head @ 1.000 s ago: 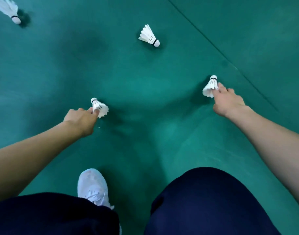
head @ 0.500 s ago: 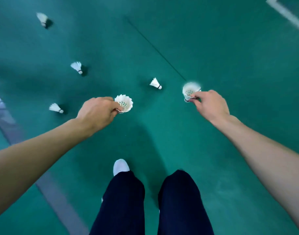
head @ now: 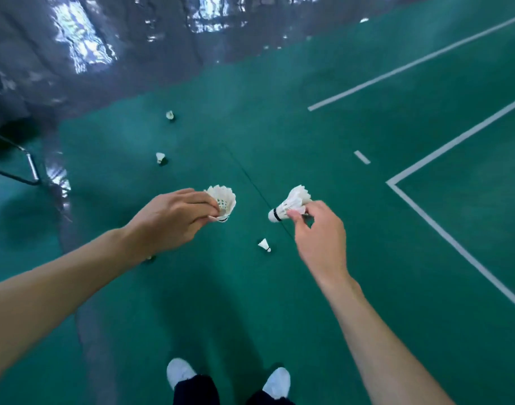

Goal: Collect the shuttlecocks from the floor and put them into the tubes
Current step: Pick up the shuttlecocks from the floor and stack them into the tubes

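Since 0.5 s ago: your view tipped up; court lines point(head: 426, 57) now show | left hand point(head: 168, 220) pinches a shuttlecock point(head: 222, 200), skirt facing you | right hand point(head: 317, 238) pinches its shuttlecock point(head: 291, 204) now sideways, cork left; three shuttlecocks point(head: 264, 244) lie on the green floor point(head: 309, 287).

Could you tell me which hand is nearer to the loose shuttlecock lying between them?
Right. The right hand is just beside the shuttlecock, to its right; the left hand is farther off, up-left.

I count five shuttlecocks: one in my left hand point(head: 174, 220), one in my right hand point(head: 317, 238), three on the green floor point(head: 367, 287). Two white shoes.
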A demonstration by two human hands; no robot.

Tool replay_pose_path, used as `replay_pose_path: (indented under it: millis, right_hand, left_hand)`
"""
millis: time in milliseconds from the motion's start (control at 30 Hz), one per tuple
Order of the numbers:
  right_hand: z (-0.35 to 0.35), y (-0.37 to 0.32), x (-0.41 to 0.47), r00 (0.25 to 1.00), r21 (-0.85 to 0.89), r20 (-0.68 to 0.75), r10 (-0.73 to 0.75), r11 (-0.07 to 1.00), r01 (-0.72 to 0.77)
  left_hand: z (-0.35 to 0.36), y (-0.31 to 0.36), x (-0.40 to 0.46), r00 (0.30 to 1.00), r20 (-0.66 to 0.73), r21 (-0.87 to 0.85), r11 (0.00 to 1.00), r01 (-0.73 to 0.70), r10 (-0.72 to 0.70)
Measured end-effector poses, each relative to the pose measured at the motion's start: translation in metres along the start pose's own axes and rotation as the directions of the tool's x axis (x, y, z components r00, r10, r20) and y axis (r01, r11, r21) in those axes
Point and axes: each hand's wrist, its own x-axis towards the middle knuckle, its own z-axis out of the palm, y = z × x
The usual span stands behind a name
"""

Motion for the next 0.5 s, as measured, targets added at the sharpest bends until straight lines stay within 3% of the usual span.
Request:
replay_pose_path:
  millis: [133, 333, 500]
  right_hand:
    - [0.012, -0.050, -0.019, 0.996, 0.107, 0.066, -0.066, 0.993, 0.059]
    - [0.093, -0.159, -0.040, 0.981, 0.280, 0.170, -0.098, 0.959, 0.047]
    - [0.207, -0.283, -0.064, 0.926, 0.461, 0.300, -0.230, 0.885, 0.070]
  left_hand:
    - [-0.051, 0.004, -0.040, 0.997, -0.077, -0.036, 0.999, 0.028, -0.031]
    - [-0.124, -0.035, -0.130, 0.965, -0.259, 0.118, 0.993, -0.015, 0.045]
    - [-0.197, -0.090, -0.238, 0.936, -0.343, 0.215, 0.963, 0.165, -0.084]
